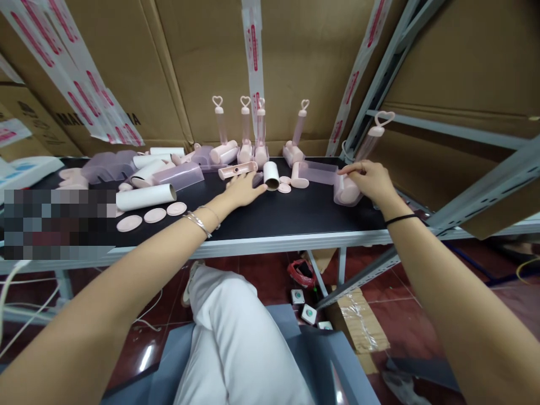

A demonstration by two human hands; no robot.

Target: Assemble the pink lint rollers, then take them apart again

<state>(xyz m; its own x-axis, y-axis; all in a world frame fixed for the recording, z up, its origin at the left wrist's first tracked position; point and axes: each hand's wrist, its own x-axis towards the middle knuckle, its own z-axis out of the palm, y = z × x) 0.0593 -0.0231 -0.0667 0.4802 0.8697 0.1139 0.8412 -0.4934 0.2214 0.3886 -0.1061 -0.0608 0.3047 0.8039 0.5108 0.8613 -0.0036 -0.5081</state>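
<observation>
My right hand [372, 181] rests at the right end of the table, fingers closed on a translucent pink holder [348, 191] with a heart-topped stick [376, 135] rising from it. Part of that holder is hidden behind the fingers. Near the middle, my left hand [246, 190] reaches forward with fingers apart, its thumb close to a short white tube [270, 174]; whether they touch I cannot tell. Just beyond its fingertips lies a long pink piece [238, 169]. Between the hands are pink discs [284, 188] and a clear pink trough [318, 171] with a rounded pink end piece [300, 175].
Several heart-topped holders [260, 147] stand along the back by cardboard boxes [202, 67]. To the left lie white tubes [145, 197], pale discs [154, 215] and purple trough pieces [109, 167]. A metal rack post [476, 174] rises at the right.
</observation>
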